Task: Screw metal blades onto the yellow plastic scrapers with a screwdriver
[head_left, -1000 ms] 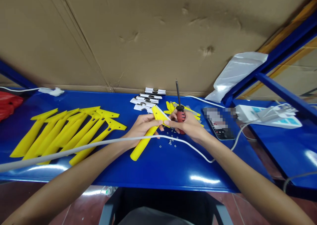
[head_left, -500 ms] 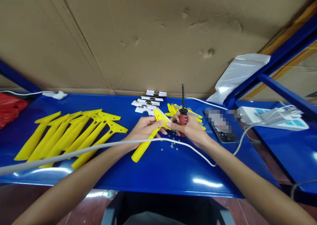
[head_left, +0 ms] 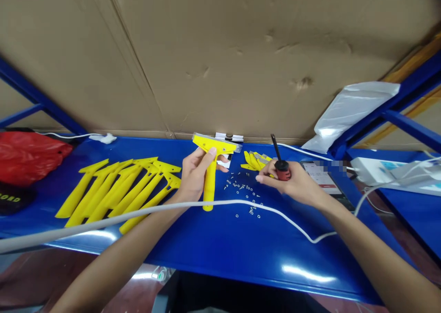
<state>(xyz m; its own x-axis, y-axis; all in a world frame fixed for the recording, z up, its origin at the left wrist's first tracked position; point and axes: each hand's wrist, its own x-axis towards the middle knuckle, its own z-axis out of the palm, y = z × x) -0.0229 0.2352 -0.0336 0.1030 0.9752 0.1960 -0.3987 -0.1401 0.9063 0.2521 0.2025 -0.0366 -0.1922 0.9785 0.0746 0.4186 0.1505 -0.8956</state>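
My left hand (head_left: pixel 195 175) is closed around the neck of a yellow scraper (head_left: pixel 208 184), its wide head turned up with a clear strip along the edge. In my right hand (head_left: pixel 292 182) is a screwdriver (head_left: pixel 283 170) with a red and black handle, its dark shaft pointing up. Between the hands, small nuts and screws (head_left: pixel 250 196) lie scattered on the blue table. Behind the scraper, white blade packets (head_left: pixel 229 137) are partly hidden. Short yellow pieces (head_left: pixel 255 160) are piled just beyond my right hand.
A row of yellow scraper handles (head_left: pixel 113 191) lies at left, beside a red plastic bag (head_left: pixel 31 157). A white cable (head_left: pixel 144 208) crosses in front of both forearms. A phone (head_left: pixel 322 177) and a white power strip (head_left: pixel 389 170) are at right. Cardboard (head_left: pixel 206 74) stands behind the table.
The scraper has turned so its head lies crosswise, and my right hand has let go of it and moved right with the screwdriver. The whole view has shifted somewhat left.
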